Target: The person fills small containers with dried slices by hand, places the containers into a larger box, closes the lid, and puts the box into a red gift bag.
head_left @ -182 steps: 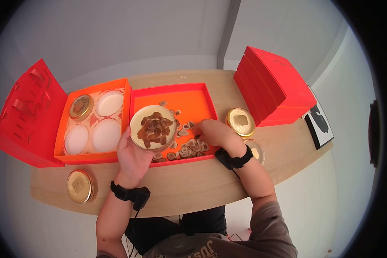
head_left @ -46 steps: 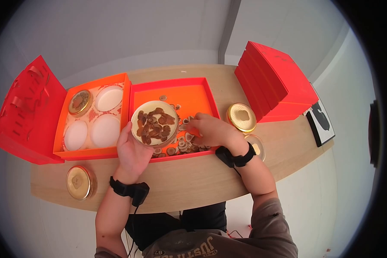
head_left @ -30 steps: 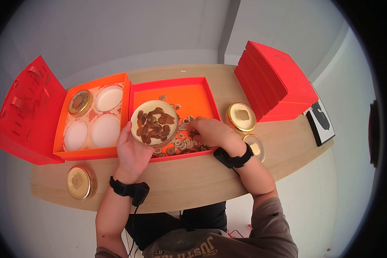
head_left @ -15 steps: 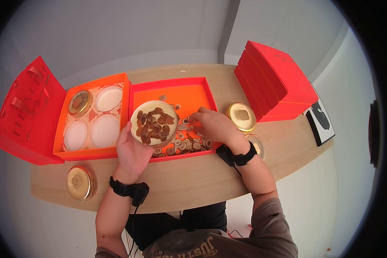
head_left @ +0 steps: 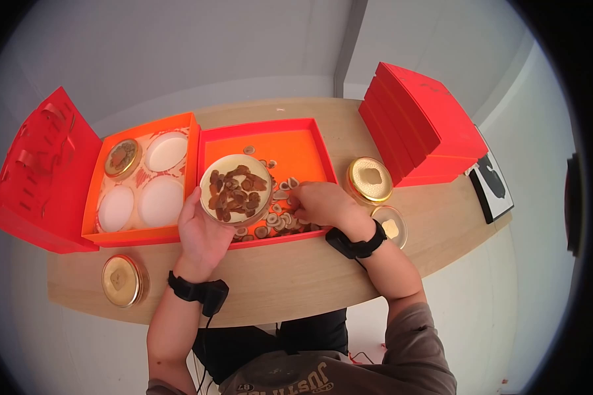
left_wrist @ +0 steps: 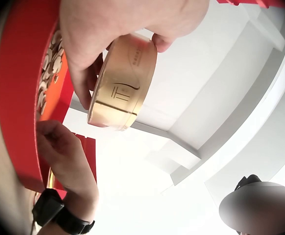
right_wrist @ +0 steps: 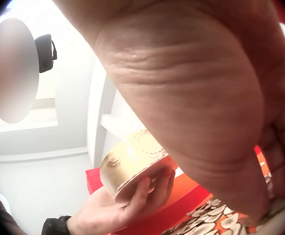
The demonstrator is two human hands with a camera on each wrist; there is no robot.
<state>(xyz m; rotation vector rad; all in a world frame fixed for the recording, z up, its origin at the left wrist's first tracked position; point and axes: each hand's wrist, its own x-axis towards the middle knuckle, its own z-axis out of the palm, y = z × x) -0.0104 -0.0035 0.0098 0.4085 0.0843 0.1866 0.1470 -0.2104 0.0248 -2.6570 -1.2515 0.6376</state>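
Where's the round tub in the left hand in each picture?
Head: tub just left of the middle.
Left wrist: tub above the middle, a bit left.
Right wrist: tub below the middle.
All three views show the loose slices lying in the red tray.

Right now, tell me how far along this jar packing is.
Done, it seems: one filled jar sits in the box.
In hand: the left hand holds an open jar with brown slices inside; the right hand is at the loose slices in the tray.
Probably left: those loose slices and three empty wells.
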